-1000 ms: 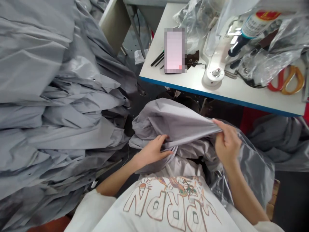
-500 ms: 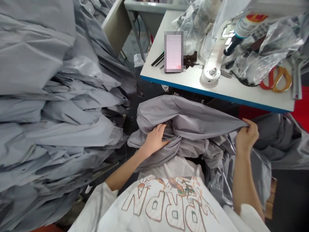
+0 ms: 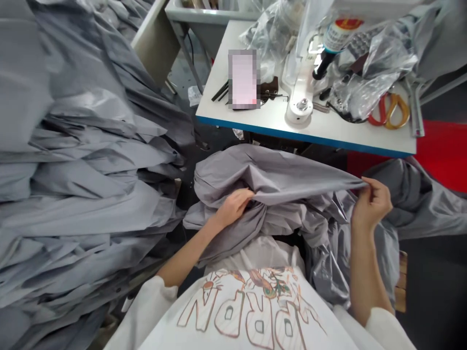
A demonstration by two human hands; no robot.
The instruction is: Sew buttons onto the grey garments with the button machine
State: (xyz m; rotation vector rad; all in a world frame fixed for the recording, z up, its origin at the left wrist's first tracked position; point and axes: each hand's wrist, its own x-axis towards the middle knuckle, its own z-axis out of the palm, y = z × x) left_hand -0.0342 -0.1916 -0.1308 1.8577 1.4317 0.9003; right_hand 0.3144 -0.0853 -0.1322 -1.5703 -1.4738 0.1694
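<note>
A large piece of grey fabric (image 3: 284,170) lies bunched over my lap, below the table's front edge. My right hand (image 3: 374,197) pinches its edge at the far right, and the cloth is drawn out taut toward the middle. My left hand (image 3: 236,205) is closed on a fold of the same cloth near its middle, thumb and fingers together. Between the hands the upper edge spans in a long stretch. More of the cloth hangs in loose folds beneath, and its underside is hidden.
A white table (image 3: 270,119) with a blue edge stands ahead, bearing a phone (image 3: 243,80) with a blurred screen, a white machine (image 3: 301,104), scissors (image 3: 396,112), a bottle (image 3: 341,36) and plastic bags (image 3: 361,92). Grey fabric heaps (image 3: 80,194) rise at the left.
My left hand has gone from spread fingers on the cloth to gripping a fold. My right hand keeps its pinch. The table appears shifted left as the view turned.
</note>
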